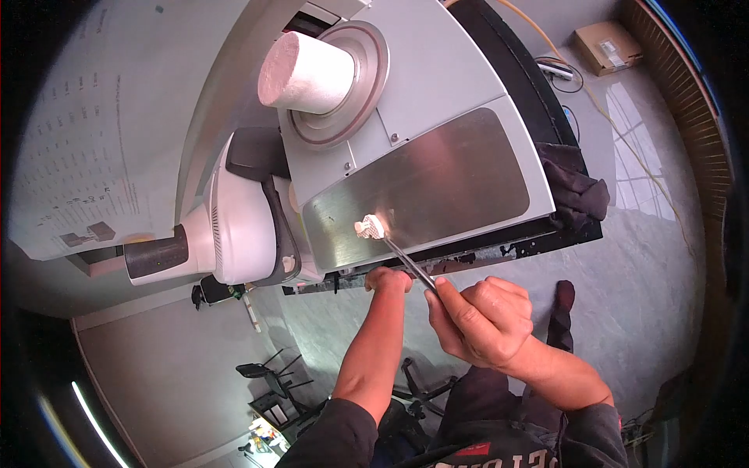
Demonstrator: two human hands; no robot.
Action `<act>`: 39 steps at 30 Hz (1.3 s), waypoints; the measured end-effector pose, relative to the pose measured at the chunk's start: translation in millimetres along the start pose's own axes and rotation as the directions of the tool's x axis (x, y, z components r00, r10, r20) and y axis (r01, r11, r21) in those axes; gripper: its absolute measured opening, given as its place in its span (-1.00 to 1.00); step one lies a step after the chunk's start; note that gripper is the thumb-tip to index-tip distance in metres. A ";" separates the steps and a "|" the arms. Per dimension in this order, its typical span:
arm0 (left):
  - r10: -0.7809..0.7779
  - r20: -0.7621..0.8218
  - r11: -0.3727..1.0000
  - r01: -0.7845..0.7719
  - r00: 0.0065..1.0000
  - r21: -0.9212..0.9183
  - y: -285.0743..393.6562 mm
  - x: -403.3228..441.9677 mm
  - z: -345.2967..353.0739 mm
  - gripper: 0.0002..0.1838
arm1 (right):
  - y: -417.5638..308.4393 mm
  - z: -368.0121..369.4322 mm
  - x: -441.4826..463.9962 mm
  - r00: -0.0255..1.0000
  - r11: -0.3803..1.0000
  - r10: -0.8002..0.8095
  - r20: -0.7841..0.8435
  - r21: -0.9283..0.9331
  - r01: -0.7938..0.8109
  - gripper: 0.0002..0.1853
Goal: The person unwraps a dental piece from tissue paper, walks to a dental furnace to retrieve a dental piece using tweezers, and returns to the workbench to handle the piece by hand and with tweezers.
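My right hand (488,318) is closed around metal tweezers (412,264), which reach up and left over the machine. At their tips is a small pale, uneven piece (370,227), perhaps a dental restoration. It shows against the brushed metal plate (460,175); whether it touches the plate I cannot tell. My left hand (388,278) is at the machine's front edge, just below the plate. Its fingers are mostly hidden, so their grip is unclear. Behind the plate, a white cylindrical block (312,74) stands on a round base (373,66) of the pale grey machine.
A white, rounded machine part with a dark end (242,226) is to the left. Dark cloth (573,183) hangs at the bench's right corner. A cardboard box (608,47) and a yellow cable (624,136) lie on the right. A chair (277,382) is at lower left.
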State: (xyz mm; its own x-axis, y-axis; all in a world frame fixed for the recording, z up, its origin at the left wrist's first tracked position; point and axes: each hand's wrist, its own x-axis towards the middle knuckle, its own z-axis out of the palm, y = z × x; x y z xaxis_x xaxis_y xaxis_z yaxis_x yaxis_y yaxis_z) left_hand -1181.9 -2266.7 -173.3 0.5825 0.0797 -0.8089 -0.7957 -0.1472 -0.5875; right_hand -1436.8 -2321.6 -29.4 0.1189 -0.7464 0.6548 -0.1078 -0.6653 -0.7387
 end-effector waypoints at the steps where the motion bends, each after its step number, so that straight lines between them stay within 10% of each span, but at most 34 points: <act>1: -0.017 -0.019 1.000 0.016 1.000 -0.020 0.3 -1.7 0.6 -0.46 | -0.5 0.2 -0.6 1.000 1.000 -0.001 0.004 -0.001 0.001 -0.66; 16: -0.054 -0.078 0.998 0.051 0.995 -0.047 -1.1 20.3 13.1 -0.38 | -3.1 -27.6 -22.6 0.994 0.982 0.044 0.099 0.180 -0.061 -0.64; 24: -0.132 -0.182 0.988 0.115 0.974 -0.101 -0.1 35.4 21.1 -0.35 | 31.0 -70.3 -46.6 0.682 0.715 0.659 0.318 0.015 -0.699 -0.30; 39: -0.157 -0.178 0.984 0.139 0.971 -0.110 0.0 16.1 17.8 -0.41 | 46.7 -55.0 -37.6 0.597 0.645 0.729 0.336 -0.045 -0.763 -0.14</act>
State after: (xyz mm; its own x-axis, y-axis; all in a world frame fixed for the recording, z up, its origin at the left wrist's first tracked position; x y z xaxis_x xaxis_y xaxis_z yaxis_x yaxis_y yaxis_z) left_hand -1175.5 -2247.9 -186.7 0.7204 -0.0753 -0.6895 -0.6839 -0.2425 -0.6881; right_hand -1500.6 -2325.5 -79.8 0.3236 -0.9245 -0.2013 -0.2049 0.1392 -0.9688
